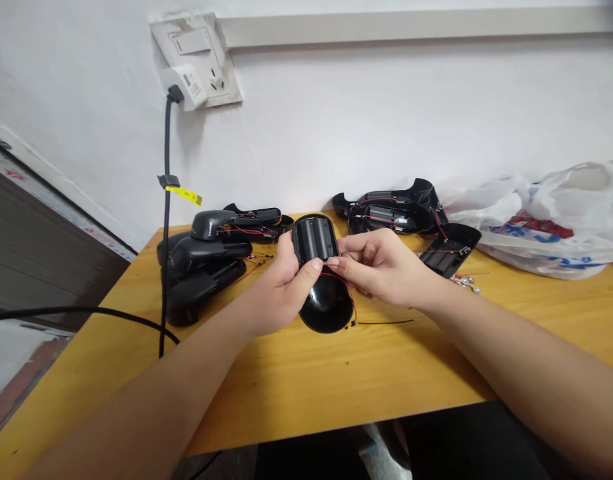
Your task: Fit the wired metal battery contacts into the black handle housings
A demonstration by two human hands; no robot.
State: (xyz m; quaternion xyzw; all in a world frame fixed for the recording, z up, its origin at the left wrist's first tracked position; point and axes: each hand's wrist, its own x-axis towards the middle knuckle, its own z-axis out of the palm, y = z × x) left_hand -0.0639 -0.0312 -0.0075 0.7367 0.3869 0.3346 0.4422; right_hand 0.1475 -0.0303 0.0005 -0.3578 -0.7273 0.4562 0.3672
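My left hand (286, 283) grips a black plastic housing (326, 303), which has a round domed end and a battery compartment (314, 240) facing up. My right hand (381, 267) is at the housing's right side, its thumb and fingertips pinching a thin red wire (339, 275) close to the compartment. The wire loops down past the dome's right edge. A loose black wire (386, 323) lies on the table just right of the dome.
Several black housings with red wires lie at the left (201, 257) and back right (386, 210) of the wooden table (306, 393). Nearby are a black cover (449, 250), small metal parts (465, 283), a white plastic bag (541, 220) and a black cable (165, 233) hanging from a wall socket (196, 60).
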